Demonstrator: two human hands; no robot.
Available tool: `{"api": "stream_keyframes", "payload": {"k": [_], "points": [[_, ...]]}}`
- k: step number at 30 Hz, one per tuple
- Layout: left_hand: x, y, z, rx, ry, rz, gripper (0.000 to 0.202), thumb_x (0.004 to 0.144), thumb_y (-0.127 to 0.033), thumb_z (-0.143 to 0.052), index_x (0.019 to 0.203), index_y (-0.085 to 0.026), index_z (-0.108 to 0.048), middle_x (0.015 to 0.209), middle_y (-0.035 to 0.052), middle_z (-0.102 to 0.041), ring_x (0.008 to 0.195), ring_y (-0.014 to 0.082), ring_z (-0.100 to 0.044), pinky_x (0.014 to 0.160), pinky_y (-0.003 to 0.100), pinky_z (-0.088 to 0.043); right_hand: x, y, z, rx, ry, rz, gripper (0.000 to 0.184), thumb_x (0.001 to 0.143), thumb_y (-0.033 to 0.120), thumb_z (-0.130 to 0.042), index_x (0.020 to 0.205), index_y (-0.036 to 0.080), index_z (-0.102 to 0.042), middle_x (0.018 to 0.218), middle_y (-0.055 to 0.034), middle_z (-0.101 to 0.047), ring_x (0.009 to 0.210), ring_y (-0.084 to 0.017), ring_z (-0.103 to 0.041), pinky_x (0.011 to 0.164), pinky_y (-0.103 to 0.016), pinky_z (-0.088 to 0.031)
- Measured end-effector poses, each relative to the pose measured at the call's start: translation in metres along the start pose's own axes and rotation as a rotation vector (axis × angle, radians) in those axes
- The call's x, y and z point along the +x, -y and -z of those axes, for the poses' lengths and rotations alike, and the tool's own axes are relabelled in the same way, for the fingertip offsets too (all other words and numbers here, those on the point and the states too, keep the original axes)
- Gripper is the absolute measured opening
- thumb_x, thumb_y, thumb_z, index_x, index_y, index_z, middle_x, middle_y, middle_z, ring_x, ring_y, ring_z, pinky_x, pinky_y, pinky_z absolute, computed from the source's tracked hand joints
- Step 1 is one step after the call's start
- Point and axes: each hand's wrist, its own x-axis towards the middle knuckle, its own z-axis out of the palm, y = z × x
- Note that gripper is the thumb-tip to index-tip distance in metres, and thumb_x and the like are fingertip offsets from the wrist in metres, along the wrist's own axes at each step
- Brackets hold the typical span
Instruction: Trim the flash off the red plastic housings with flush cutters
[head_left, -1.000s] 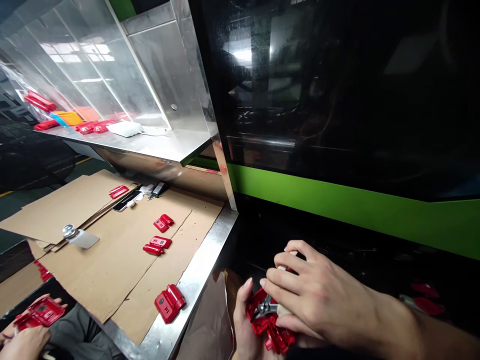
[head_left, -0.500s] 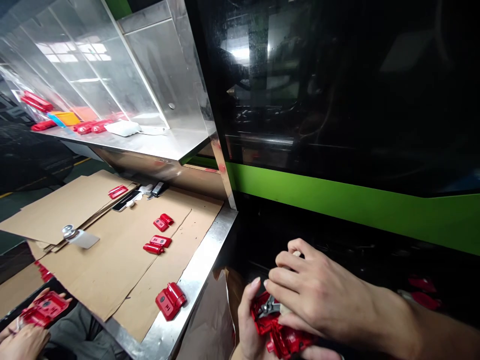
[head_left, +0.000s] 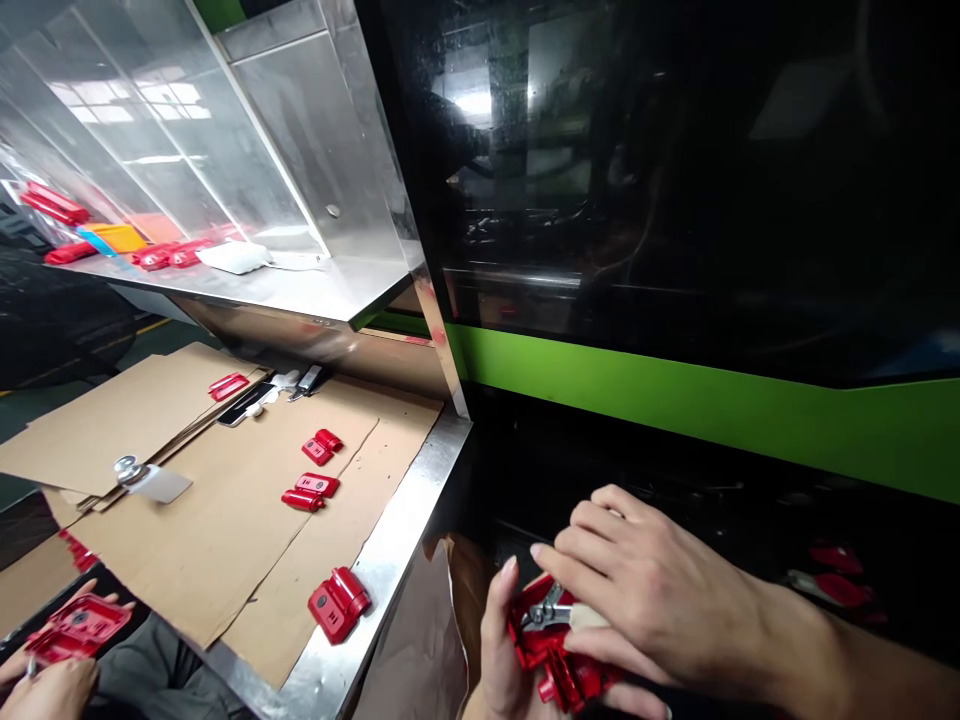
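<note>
My left hand (head_left: 499,655) is wrapped round a red plastic housing (head_left: 574,685), low in the view right of the table; its thumb points up along the part's left side. In my right hand (head_left: 637,590) is a pair of nippers (head_left: 549,610) with grey metal jaws and pale handles, mostly covered by my fingers. The jaws lie over the inside of the housing; whether they grip plastic I cannot tell. A finished-looking red housing (head_left: 339,604) rests on the table's metal edge, nearest to my hands.
Cardboard (head_left: 225,540) covers the metal table (head_left: 409,495). On it lie small red housings (head_left: 310,492), a phone (head_left: 244,402) and a scraper-like blade (head_left: 161,484). A co-worker's hands (head_left: 64,690) hold another red part at lower left. A steel shelf (head_left: 300,295) overhangs; a black-and-green machine (head_left: 675,370) stands ahead.
My right hand has shifted slightly right and down with the nippers, showing more of their jaws and handle. The view has drifted a little. My left hand keeps its hold on the housing.
</note>
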Motion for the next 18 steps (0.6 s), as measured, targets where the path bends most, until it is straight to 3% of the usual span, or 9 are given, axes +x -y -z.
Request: {"api": "stream_keyframes", "payload": {"k": [2,5,10,14,18], "points": [[0.001,-0.001,-0.002,0.065,-0.007,-0.067,0.058,0.085,-0.062,-0.070,0.114,-0.013,-0.075,0.107,0.0167,-0.073,0.110,0.0372,-0.066,0.103,0.051,-0.047,-0.005,0.003,-0.001,0.116,-0.022,-0.138,0.048,0.085,0.048,-0.079,0.116,0.016,-0.060,0.102,-0.0030,-0.064,0.091,-0.021,-0.053,0.083,-0.039,-0.040],[0.004,0.000,-0.001,0.132,-0.014,-0.207,0.062,0.088,-0.066,-0.064,0.133,-0.024,-0.066,0.121,0.0141,-0.070,0.118,0.0357,-0.063,0.107,0.049,-0.045,-0.011,0.015,-0.013,0.402,-0.144,-0.335,0.032,0.086,0.038,-0.078,0.100,0.018,-0.057,0.101,-0.0029,-0.061,0.089,-0.018,-0.055,0.077,-0.032,-0.044],[0.011,0.009,0.012,0.263,-0.043,-0.403,0.073,0.088,-0.071,-0.058,0.146,-0.026,-0.055,0.135,0.0147,-0.063,0.133,0.0361,-0.052,0.119,0.050,-0.032,-0.015,0.039,-0.047,0.788,-0.243,-0.559,0.013,0.088,0.025,-0.064,0.087,0.020,-0.051,0.082,0.0016,-0.058,0.071,-0.013,-0.051,0.067,-0.027,-0.042],[0.017,0.008,0.021,0.393,-0.019,-0.418,0.094,0.082,-0.079,-0.059,0.155,-0.024,-0.039,0.144,0.0169,-0.055,0.145,0.0393,-0.037,0.125,0.055,-0.017,-0.014,0.039,-0.056,0.885,-0.203,-0.639,0.013,0.084,0.011,-0.050,0.080,0.021,-0.044,0.074,0.0031,-0.053,0.067,-0.012,-0.049,0.062,-0.024,-0.039],[0.022,0.000,0.016,0.624,-0.006,-0.418,0.099,0.073,-0.060,-0.077,0.154,-0.021,-0.038,0.140,0.0181,-0.056,0.139,0.0446,-0.041,0.120,0.059,-0.023,-0.013,0.045,-0.065,0.889,-0.269,-0.741,0.018,0.090,0.016,-0.047,0.076,0.022,-0.040,0.069,0.0043,-0.047,0.062,-0.011,-0.045,0.056,-0.022,-0.038]]}}
